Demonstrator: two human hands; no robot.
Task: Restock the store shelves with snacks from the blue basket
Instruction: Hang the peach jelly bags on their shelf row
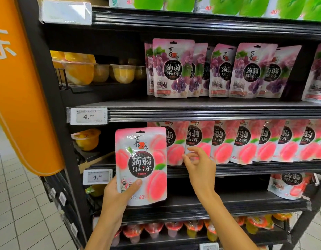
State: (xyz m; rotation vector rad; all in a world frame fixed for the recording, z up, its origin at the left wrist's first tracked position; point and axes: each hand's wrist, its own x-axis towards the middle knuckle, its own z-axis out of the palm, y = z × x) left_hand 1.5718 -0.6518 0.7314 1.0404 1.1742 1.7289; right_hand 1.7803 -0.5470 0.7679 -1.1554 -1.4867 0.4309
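The left grip (118, 193) pinched an upright peach jelly pouch (140, 165) by its lower corner, long axis vertical, just left of the peach row (242, 141) on the shelf (246, 168). The right grip (199, 165), fingers loosely curled, touched the row's left end; whether it pinched a pouch there, I could not tell

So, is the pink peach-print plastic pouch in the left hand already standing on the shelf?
No, the left hand grips the pink peach-print plastic pouch by its bottom in front of the black shelf.
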